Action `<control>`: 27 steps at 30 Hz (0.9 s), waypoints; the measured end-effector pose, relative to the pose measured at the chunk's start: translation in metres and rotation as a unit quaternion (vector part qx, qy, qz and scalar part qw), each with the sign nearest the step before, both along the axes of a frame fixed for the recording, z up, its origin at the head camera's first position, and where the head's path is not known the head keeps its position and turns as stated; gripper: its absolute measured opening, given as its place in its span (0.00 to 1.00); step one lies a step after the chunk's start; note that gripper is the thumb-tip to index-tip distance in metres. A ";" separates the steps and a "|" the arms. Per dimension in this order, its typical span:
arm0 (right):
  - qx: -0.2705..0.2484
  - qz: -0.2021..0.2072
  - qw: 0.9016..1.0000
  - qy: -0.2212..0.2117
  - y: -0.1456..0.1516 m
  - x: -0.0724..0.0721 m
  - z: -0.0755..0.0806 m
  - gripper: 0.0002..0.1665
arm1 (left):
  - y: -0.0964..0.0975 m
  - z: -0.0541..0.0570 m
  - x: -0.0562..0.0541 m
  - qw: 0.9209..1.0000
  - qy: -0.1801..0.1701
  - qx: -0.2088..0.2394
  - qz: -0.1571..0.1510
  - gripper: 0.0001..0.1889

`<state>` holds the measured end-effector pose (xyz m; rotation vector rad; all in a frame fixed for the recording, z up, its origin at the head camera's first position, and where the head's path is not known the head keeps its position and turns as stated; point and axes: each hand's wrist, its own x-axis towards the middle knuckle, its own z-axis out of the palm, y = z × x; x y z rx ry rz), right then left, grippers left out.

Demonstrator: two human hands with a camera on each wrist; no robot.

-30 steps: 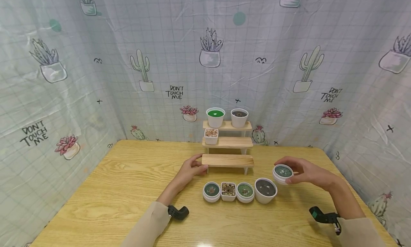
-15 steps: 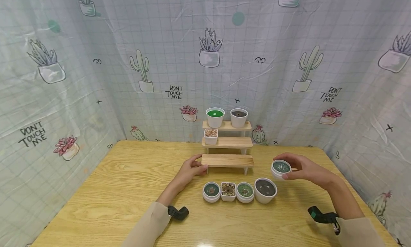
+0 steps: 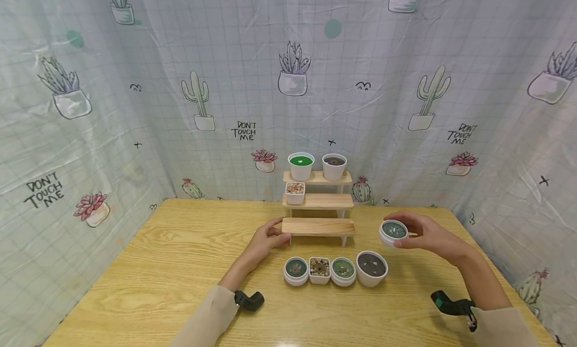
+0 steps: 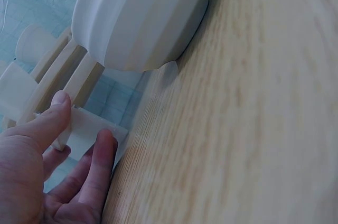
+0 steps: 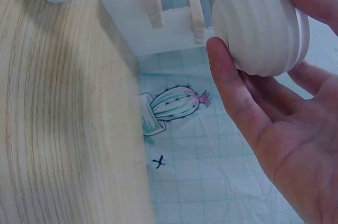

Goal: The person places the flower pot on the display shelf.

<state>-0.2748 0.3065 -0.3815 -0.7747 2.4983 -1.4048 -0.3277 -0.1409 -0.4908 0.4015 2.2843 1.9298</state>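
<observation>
Pot (image 3: 393,231) in right fingers (image 5: 232,86), left fingers (image 4: 99,163) gripping stand (image 3: 318,227)

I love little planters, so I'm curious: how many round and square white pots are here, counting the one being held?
Round white pots: 6, one held in the right hand
Square white pots: 2
Total: 8

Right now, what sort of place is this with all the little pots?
Maybe an indoor workspace, though I can't tell which room. There's a wooden table, a cactus-print curtain behind and beside it, and a stepped shelf holding three white pots.
</observation>
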 end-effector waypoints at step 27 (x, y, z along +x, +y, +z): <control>-0.013 -0.073 0.997 0.027 -0.018 0.007 0.011 0.36 | 0.000 0.002 0.002 1.000 -0.004 0.001 0.000 0.39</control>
